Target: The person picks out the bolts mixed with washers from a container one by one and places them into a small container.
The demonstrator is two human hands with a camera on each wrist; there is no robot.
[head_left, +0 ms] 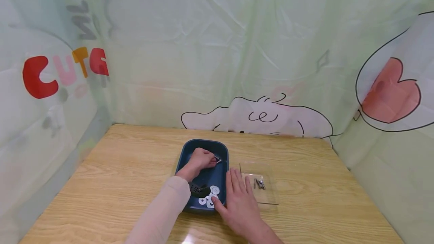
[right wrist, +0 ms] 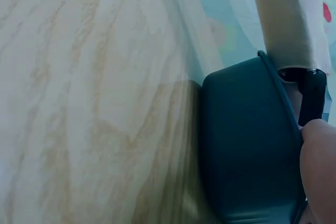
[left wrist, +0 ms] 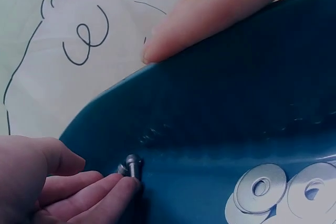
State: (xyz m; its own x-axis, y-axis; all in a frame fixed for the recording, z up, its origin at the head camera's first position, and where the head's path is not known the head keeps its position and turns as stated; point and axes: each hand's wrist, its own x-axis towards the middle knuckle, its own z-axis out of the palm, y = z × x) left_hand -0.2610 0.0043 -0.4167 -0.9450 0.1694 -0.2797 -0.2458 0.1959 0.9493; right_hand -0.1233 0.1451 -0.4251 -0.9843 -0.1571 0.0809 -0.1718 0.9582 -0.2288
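My left hand reaches into the far end of a dark blue tray, fingertips right at small metal screws. In the left wrist view the thumb stands apart from the screws, and the fingers partly hide them; I cannot tell whether they are pinched. Several flat silver washers lie in a pile at the tray's near end. My right hand rests along the tray's right side, fingers straight outside the wall, thumb over the rim. In the right wrist view, that thumb overlaps the rim.
Right of the tray lies a clear square container with several more screws on it, close beside my right fingers. All stands on a wood-grain table. A printed cloth hangs behind the table and along its sides.
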